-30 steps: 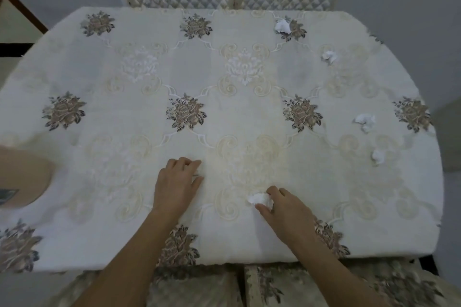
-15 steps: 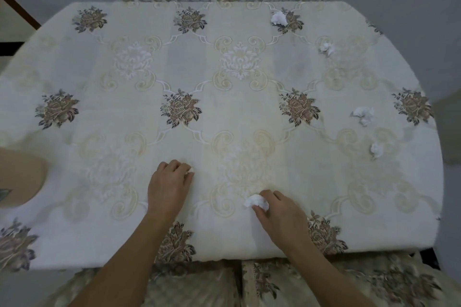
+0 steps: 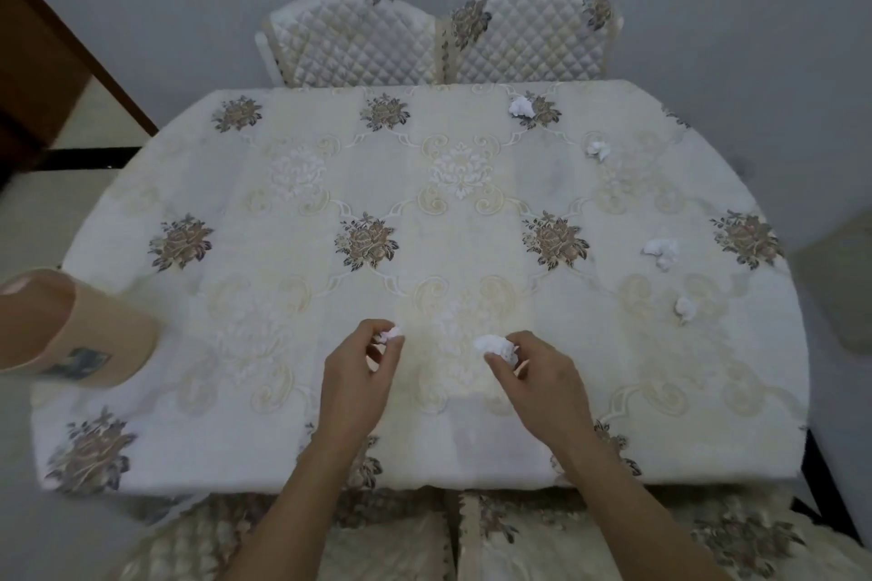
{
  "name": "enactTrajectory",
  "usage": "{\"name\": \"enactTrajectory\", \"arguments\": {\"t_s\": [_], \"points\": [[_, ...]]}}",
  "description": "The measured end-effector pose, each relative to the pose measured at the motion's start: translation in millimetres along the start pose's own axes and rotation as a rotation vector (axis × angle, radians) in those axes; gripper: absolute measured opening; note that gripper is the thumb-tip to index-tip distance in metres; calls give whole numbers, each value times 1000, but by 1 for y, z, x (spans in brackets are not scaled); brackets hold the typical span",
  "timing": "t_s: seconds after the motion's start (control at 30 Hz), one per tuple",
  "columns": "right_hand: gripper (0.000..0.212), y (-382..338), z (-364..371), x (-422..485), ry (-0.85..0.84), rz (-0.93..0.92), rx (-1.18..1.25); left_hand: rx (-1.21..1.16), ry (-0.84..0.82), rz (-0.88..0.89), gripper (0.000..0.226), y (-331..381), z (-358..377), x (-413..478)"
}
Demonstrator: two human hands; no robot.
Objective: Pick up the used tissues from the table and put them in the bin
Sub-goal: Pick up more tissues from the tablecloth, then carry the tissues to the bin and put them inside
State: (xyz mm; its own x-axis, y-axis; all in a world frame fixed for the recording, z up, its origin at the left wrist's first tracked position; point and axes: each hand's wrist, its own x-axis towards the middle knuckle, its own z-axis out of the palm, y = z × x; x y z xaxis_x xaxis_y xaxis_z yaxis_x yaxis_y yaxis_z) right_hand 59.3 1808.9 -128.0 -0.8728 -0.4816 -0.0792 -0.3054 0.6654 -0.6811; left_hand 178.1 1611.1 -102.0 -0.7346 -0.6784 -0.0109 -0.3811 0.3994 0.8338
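Note:
My left hand pinches a small crumpled white tissue just above the table's near middle. My right hand pinches a bigger crumpled tissue beside it. Several more white tissue balls lie on the right side of the floral tablecloth: one at the far edge, one a little nearer, one near the right edge and a small one below it. A tan bin stands on the table's left edge, partly cut off by the frame.
Two quilted chair backs stand against the far side of the table. More quilted seats sit under the near edge. A brown door frame runs along the left wall.
Both hands have lifted off the cloth with their tissues pinched in the fingers. The camera has tilted up, so the table sits lower in view and the far chairs show.

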Motion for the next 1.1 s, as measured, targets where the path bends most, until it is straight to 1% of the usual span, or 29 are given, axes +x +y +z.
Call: {"name": "enactTrajectory", "arguments": {"t_s": [0.23,0.33,0.47,0.6,0.73,0.83,0.97,1.1], "points": [[14,-46,-46,-12,155,-78,95,-146,69,60,4,54,-19,-28],[15,-61,-58,-20,194,-97,116,-182,91,91,7,71,-27,-39],[15,-77,-66,-32,228,-120,144,-196,115,118,7,78,-37,-50],[14,-90,-62,-44,221,-142,160,-185,145,120,6,73,-50,-61],[15,-103,-46,-53,184,-178,161,-181,191,99,6,64,-70,-78],[14,-121,-31,-61,119,-235,166,-165,267,77,5,55,-91,-98],[14,-146,-10,-77,-6,-361,189,-126,417,22,4,39,-119,-133],[17,-163,12,-101,-167,-455,220,-131,611,-91,1,20,-139,-181]]}}
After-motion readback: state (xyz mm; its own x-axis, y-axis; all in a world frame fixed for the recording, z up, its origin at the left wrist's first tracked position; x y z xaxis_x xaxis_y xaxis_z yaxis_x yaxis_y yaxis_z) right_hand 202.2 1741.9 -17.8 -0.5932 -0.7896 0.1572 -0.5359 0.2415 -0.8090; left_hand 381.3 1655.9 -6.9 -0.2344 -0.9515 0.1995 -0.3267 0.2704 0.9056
